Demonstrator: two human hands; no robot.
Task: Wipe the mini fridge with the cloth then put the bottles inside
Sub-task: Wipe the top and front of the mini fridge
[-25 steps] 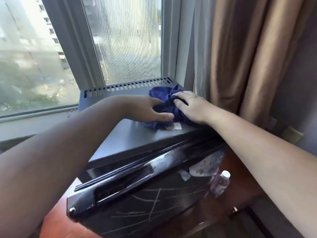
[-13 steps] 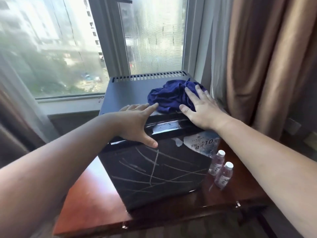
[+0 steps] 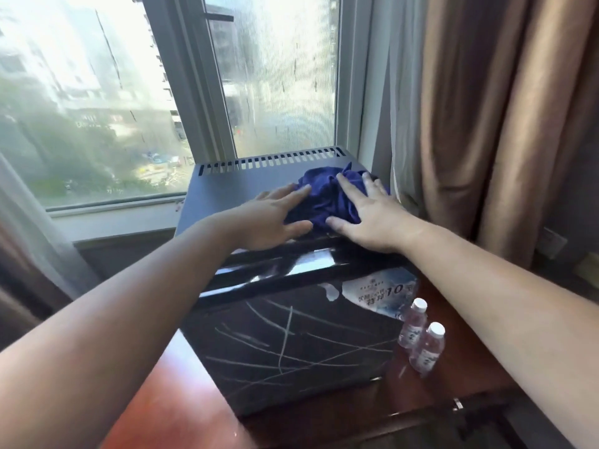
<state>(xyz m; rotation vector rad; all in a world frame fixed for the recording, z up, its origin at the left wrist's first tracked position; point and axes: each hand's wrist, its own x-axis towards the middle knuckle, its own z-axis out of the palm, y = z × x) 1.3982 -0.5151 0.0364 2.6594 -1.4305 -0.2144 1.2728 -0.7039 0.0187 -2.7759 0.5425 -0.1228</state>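
While both arms reach forward, left hand (image 3: 270, 218) and right hand (image 3: 369, 215) press flat, grip open, on the cloth (image 3: 327, 196).

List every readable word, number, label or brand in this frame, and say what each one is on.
"10": large digits on the pale sticker on the mini fridge door, upper right corner.
Other characters on that sticker, beside and above the digits: too blurred to read.
Labels on the two bottles beside the fridge: too small to read.
Blue cloth and fridge top: no text visible.
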